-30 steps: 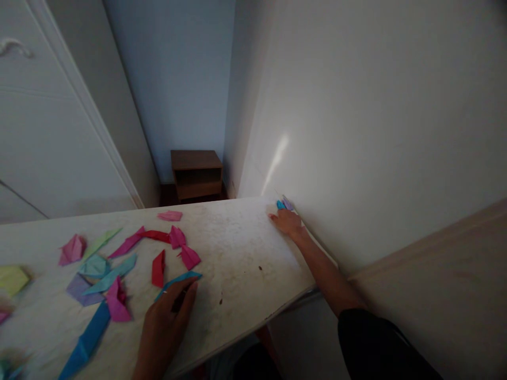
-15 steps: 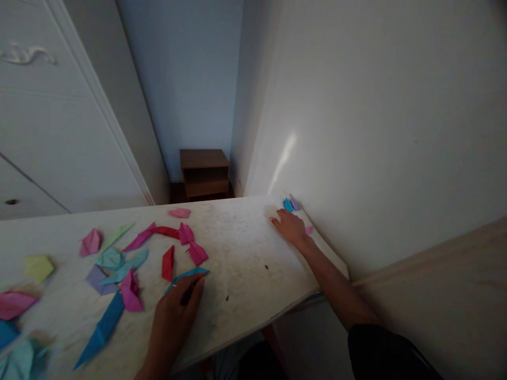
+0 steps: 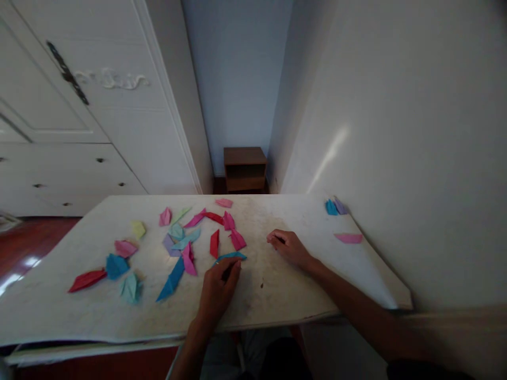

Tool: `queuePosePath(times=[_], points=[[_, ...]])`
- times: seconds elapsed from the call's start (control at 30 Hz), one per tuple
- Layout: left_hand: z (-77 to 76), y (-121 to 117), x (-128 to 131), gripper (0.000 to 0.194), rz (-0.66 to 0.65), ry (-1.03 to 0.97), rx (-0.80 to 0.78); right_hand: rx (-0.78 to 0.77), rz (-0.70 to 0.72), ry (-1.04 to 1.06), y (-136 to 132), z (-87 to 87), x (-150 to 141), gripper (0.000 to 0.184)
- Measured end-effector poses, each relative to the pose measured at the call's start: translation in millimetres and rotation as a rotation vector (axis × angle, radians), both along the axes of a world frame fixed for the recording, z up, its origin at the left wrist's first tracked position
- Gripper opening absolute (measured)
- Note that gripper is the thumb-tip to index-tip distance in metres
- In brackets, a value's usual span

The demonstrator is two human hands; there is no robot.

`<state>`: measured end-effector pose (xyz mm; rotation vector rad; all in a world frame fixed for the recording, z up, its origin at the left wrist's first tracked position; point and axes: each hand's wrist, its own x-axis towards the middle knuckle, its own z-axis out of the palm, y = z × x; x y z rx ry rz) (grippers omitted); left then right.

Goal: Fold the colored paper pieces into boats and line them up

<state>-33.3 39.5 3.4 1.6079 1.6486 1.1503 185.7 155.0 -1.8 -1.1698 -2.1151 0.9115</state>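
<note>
My left hand (image 3: 221,285) rests on the white table with its fingers curled together. Just beyond its fingertips lies a blue folded paper strip (image 3: 234,255), partly hidden by the hand. Whether the fingers grip anything is hidden. My right hand (image 3: 291,248) hovers over or rests on the table's middle, thumb and fingertips pressed together; what they hold, if anything, is too small to make out. Close to the left hand are a red folded paper (image 3: 214,244), a magenta folded paper (image 3: 189,259) and a long blue folded paper (image 3: 171,279).
Several more folded papers spread over the table's left half, among them a yellow one (image 3: 138,228) and a red one (image 3: 87,281). By the wall at right lie a blue folded piece (image 3: 331,207) and a pink strip (image 3: 348,238). Beyond the table stands a brown nightstand (image 3: 244,155).
My right hand has drawn back from the blue and purple pieces at the wall toward the table's middle, its fingers closing. My view has turned left. The left hand stays by the blue strip.
</note>
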Motion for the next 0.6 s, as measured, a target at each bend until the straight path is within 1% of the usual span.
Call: queuePosePath(times=[0.07, 0.13, 0.23, 0.3, 0.37, 0.43, 0.47, 0.53, 0.6], points=[[-0.4, -3.2, 0.2, 0.029, 0.027, -0.007, 0.049, 0.019, 0.015, -0.012, -1.2, -0.8, 1.6, 0.044], [0.1, -6.0, -0.8, 0.027, 0.074, 0.017, 0.123, -0.019, 0.017, 0.021, -0.8, 0.0, 4.0, 0.045], [2.1, -7.9, -7.1, 0.023, 0.164, 0.139, 0.258, -0.062, 0.014, 0.067, 1.5, 1.1, 6.6, 0.047], [4.0, -6.6, -15.2, 0.022, 0.232, 0.267, 0.301, -0.048, 0.040, 0.056, 3.3, 0.6, 7.2, 0.048], [6.4, -3.3, -25.3, 0.025, 0.297, 0.415, 0.249, -0.021, 0.077, 0.033, 4.8, -0.6, 7.3, 0.048], [9.7, 1.5, -35.1, 0.034, 0.320, 0.550, 0.110, 0.003, 0.104, 0.015, 6.0, -1.7, 7.3, 0.048], [11.8, 4.1, -39.1, 0.037, 0.308, 0.601, 0.034, 0.012, 0.112, 0.008, 6.4, -2.0, 7.4, 0.047], [16.2, 8.9, -44.7, 0.037, 0.255, 0.673, -0.091, 0.023, 0.123, -0.001, 6.5, -2.1, 7.8, 0.046], [20.4, 12.3, -46.8, 0.033, 0.215, 0.724, -0.159, 0.032, 0.131, -0.013, 5.7, -1.9, 8.2, 0.045]])
